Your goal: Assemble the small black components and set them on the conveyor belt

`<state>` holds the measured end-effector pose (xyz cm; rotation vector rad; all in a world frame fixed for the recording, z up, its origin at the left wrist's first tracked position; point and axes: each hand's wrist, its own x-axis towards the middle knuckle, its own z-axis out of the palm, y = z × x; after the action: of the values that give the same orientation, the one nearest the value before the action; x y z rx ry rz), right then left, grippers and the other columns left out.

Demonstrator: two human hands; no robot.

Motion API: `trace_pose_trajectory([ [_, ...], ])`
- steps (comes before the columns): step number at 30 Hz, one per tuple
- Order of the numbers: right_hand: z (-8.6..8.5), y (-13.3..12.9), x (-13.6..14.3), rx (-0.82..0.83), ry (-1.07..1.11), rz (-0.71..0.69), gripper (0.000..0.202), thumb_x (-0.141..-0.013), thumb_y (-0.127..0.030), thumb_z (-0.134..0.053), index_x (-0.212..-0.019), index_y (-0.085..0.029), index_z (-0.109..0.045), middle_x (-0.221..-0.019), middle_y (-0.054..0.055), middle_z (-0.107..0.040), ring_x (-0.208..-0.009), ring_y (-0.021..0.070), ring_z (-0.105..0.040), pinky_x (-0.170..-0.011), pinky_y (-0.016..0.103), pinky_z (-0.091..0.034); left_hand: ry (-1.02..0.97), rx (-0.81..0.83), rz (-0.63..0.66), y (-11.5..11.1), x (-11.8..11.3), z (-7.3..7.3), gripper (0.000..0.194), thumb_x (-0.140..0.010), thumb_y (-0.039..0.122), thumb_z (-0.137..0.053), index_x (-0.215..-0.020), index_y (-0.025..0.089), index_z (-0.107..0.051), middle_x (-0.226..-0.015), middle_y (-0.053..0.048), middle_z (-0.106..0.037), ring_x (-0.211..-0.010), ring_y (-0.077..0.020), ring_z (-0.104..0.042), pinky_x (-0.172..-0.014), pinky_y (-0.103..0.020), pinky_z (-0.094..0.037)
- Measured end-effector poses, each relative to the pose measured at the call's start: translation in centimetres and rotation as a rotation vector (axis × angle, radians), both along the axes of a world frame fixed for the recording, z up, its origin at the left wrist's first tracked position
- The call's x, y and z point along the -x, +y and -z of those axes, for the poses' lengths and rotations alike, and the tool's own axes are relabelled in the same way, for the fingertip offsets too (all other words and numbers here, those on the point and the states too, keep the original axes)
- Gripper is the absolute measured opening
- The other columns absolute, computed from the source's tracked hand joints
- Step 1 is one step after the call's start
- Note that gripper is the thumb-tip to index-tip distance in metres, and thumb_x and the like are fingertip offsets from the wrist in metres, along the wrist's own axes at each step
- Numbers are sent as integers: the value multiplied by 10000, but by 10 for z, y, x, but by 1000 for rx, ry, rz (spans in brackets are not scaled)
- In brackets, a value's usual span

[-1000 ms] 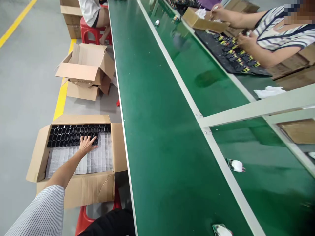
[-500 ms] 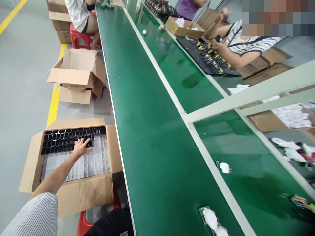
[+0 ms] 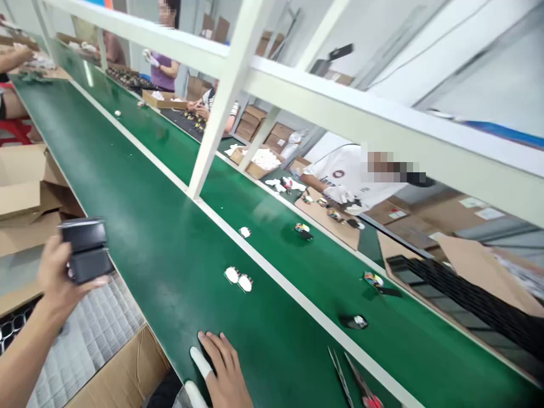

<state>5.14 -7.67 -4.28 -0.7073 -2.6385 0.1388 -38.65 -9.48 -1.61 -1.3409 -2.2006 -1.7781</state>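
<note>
My left hand [image 3: 55,275] grips two black plastic casings [image 3: 87,249], one above the other, over the edge of the open carton [image 3: 123,368]. My right hand [image 3: 221,368] rests on the green belt [image 3: 170,272] with its fingers spread and nothing in it; white covers sit on its thumb and index finger. Ahead of it on the belt lies a pair of white round parts on a small green board [image 3: 238,279]. Tweezers [image 3: 340,377] and red-handled scissors [image 3: 363,382] lie to its right.
A white frame post [image 3: 221,107] rises from the divider strip [image 3: 272,272]. Small assemblies [image 3: 303,230] lie on the far lane. Across it a person in a white shirt [image 3: 352,175] works in gloves. Black trays [image 3: 459,300] stand at the far right.
The view has swung right. My left hand has come up out of the carton and now holds black casings. My right hand has come into view on the belt.
</note>
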Motion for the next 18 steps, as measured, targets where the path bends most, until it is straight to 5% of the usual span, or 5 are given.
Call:
trace_pose_trajectory([
  [2, -7, -1, 0, 5, 42, -28, 304, -922, -251, -607, -1219, -212, -657, -1489, 116, -585, -1366, 311, -553, -1093, 518, -548, 303, 33, 298, 53, -41, -29, 748, -426, 599, -959, -1079, 331, -710, -1087, -54, -585, -1100, -410, -555, -1040, -589, -450],
  [4, -14, -2, -3, 21, 94, -16, 318, -918, -208, -590, -1231, -193, -645, -1457, 136, -605, -1368, 297, -552, -1119, 512, -529, 540, 181, 625, 105, -87, -46, 662, -562, 629, -917, -1124, 326, -745, -1047, -95, -614, -1068, -399, -565, -1058, -584, -428],
  [9, -29, 11, -41, 35, 169, 159, 468, -968, -187, -581, -1433, -194, -530, -1488, 152, -566, -1379, 302, -542, -1127, 520, -519, 812, 362, 978, 185, -148, -39, 637, -747, 735, -754, -1232, 321, -737, -1053, -138, -633, -1009, -364, -552, -1046, -560, -410],
  [13, -36, 62, -84, 31, 268, 396, 478, -1022, -236, -560, -1492, -243, -473, -1489, 156, -545, -1365, 299, -548, -1098, 534, -531, 757, 378, 1056, 205, -147, -32, 700, -682, 744, -799, -1224, 303, -751, -1022, -136, -646, -992, -354, -572, -1034, -505, -429],
  [18, -35, 169, -92, 104, 293, 510, 443, -1041, -319, -499, -1447, -143, -517, -1455, 192, -544, -1385, 291, -511, -1183, 496, -436, 606, 349, 976, 177, -132, -64, 813, -588, 696, -887, -1300, 340, -722, -1273, -126, -687, -1194, -405, -591, -1138, -520, -379],
])
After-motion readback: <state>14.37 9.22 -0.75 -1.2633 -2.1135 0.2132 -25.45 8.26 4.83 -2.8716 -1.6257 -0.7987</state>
